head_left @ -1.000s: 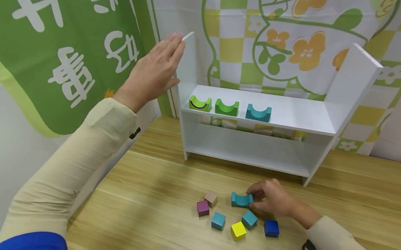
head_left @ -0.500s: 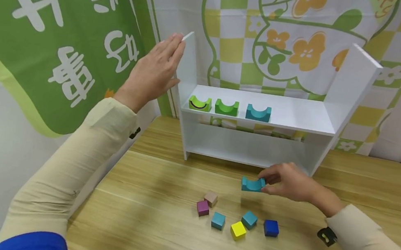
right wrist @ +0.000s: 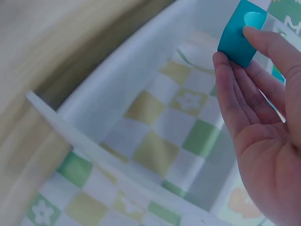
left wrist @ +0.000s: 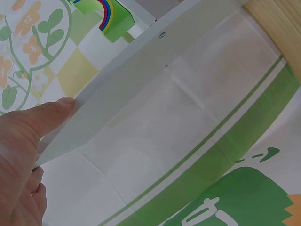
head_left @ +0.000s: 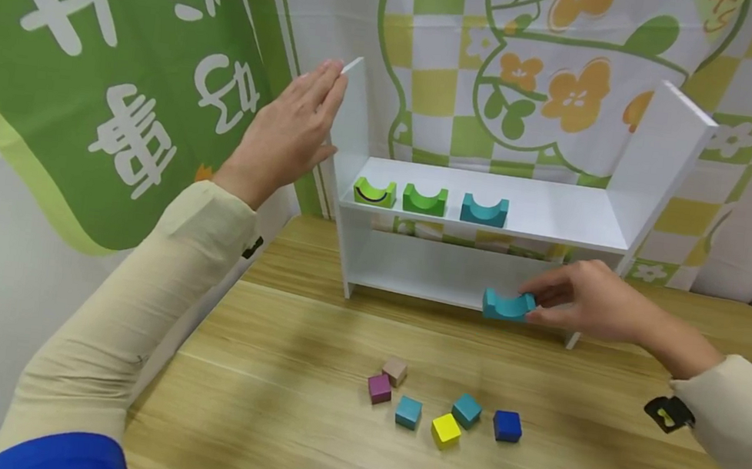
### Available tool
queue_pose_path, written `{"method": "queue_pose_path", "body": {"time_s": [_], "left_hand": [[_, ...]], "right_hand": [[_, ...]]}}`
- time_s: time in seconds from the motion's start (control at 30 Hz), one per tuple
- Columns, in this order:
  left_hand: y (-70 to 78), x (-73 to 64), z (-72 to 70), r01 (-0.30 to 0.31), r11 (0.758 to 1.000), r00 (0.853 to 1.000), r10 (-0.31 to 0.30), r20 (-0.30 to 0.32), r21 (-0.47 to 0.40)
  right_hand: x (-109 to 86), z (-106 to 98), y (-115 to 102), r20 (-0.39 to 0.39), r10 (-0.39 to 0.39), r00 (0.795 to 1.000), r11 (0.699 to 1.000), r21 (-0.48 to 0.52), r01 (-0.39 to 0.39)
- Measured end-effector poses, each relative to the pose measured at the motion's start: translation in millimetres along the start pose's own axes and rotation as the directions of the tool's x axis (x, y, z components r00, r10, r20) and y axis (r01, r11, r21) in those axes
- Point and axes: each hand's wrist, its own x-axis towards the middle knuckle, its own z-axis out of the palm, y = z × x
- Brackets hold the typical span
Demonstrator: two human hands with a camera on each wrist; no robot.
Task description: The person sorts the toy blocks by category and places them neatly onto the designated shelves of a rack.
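My right hand (head_left: 601, 303) pinches a teal arch block (head_left: 503, 308) with a U-shaped hollow on top, thumb on one side and fingers on the other. In the head view the block overlaps the front of the white shelf's lower board (head_left: 413, 274). In the right wrist view, its teal end face (right wrist: 237, 42) shows between thumb and fingertips. My left hand (head_left: 294, 128) rests against the upper left side panel (head_left: 353, 120), fingers straight. The left wrist view has the thumb (left wrist: 56, 110) at the panel's edge. On the upper board stand a lime arch block (head_left: 374, 194), a green one (head_left: 425, 201) and a teal one (head_left: 485, 211).
Several small cubes lie on the wooden table (head_left: 262, 376) before the shelf, among them a purple cube (head_left: 379, 389), a yellow cube (head_left: 446, 430) and a dark blue cube (head_left: 507, 426). The right side panel (head_left: 663, 159) rises beside my right hand. Patterned cloth (head_left: 439, 48) hangs behind.
My right hand has lifted the teal arch block off the table and carried it up and right, toward the shelf's lower level. My left hand stays at the side panel.
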Motion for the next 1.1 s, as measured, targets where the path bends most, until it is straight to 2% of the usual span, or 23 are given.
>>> {"method": "queue_pose_path", "body": {"time_s": [0.13, 0.53, 0.77, 1.1], "left_hand": [[-0.8, 0.0, -0.5, 0.001, 1.0, 1.0, -0.001, 0.001, 0.002], [-1.1, 0.1, -2.3, 0.003, 1.0, 1.0, -0.003, 0.003, -0.008], [-0.7, 1.6, 0.4, -0.003, 1.0, 1.0, 0.003, 0.0, -0.013], [-0.2, 0.1, 0.7, -0.003, 1.0, 1.0, 0.003, -0.014, -0.003]], "right_hand": [[-0.3, -20, -4, -0.002, 0.015, 1.0, 1.0, -0.026, -0.015], [6.6, -72, -10, -0.071, 0.139, 0.988, 0.983, -0.113, -0.146], [17.4, -87, -6, -0.109, 0.174, 0.979, 0.964, -0.183, -0.192], [30.2, -97, 5, -0.083, 0.232, 0.969, 0.953, -0.181, -0.243]]}}
